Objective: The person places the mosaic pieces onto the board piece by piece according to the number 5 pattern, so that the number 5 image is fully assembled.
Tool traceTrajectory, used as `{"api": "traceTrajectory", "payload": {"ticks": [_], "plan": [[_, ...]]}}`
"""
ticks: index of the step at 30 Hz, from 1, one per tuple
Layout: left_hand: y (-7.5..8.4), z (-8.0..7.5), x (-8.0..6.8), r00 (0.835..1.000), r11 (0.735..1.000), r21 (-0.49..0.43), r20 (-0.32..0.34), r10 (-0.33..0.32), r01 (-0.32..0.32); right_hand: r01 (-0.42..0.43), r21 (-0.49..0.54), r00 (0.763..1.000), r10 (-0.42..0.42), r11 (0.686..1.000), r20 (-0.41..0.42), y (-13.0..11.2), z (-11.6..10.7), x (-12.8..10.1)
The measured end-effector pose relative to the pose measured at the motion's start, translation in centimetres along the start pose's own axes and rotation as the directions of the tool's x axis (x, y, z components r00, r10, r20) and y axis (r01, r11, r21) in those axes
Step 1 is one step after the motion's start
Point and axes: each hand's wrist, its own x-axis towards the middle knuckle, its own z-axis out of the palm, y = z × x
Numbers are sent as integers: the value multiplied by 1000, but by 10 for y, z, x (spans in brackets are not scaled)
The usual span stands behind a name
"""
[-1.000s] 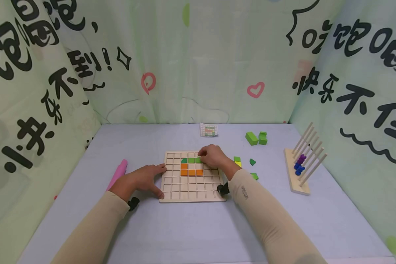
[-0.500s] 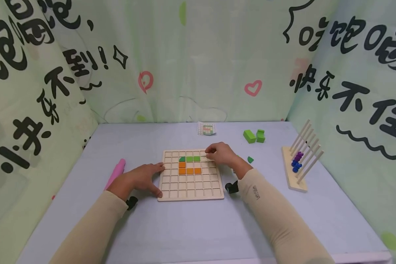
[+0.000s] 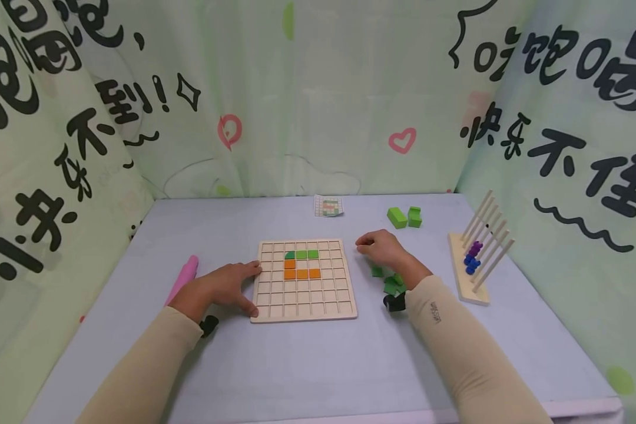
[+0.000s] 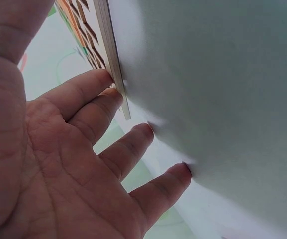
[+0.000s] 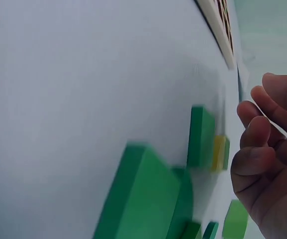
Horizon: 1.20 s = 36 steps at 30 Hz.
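Observation:
A wooden grid board [image 3: 304,298] lies on the table. In its cells sit an orange L-shaped run of tiles [image 3: 302,274], two light green tiles [image 3: 307,254] and a darker green tile with a rounded corner [image 3: 290,255]. My left hand [image 3: 227,285] is spread along the board's left side. In the left wrist view, two fingertips [image 4: 102,77] meet the board's edge while the other two touch the table. Right of the board, my right hand [image 3: 384,247] hovers with loosely bent fingers and nothing between them. Beneath it lie loose green pieces [image 5: 143,199] and a yellow one [image 5: 218,153].
A small printed grid card [image 3: 328,206] lies at the back of the table. Two bigger green blocks [image 3: 397,217] are to its right. A wooden peg rack [image 3: 469,294] with blue and purple beads stands at far right. A pink object [image 3: 182,280] lies beyond my left forearm.
My right hand has moved right, off the board's top row to the table beside it. The left hand stays at the board's edge, and the tiles in view keep their cells.

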Motion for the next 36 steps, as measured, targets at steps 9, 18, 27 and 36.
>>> {"api": "traceTrajectory", "payload": {"ticks": [9, 18, 27, 36], "plan": [[0, -2, -2, 1000, 1000, 10, 7, -2, 2, -74, -12, 997, 74, 997, -21, 21, -13, -8], [-1, 0, 0, 1000, 1000, 3, 8, -4, 4, -93, -98, 996, 93, 991, -6, 25, -13, -8], [0, -1, -1, 1000, 1000, 5, 3, -4, 4, -76, -165, 997, 78, 983, 2, 23, -12, -5], [-1, -1, -2, 1000, 1000, 5, 4, 10, -10, -68, -175, 997, 60, 982, -53, 21, -9, -6]]}}
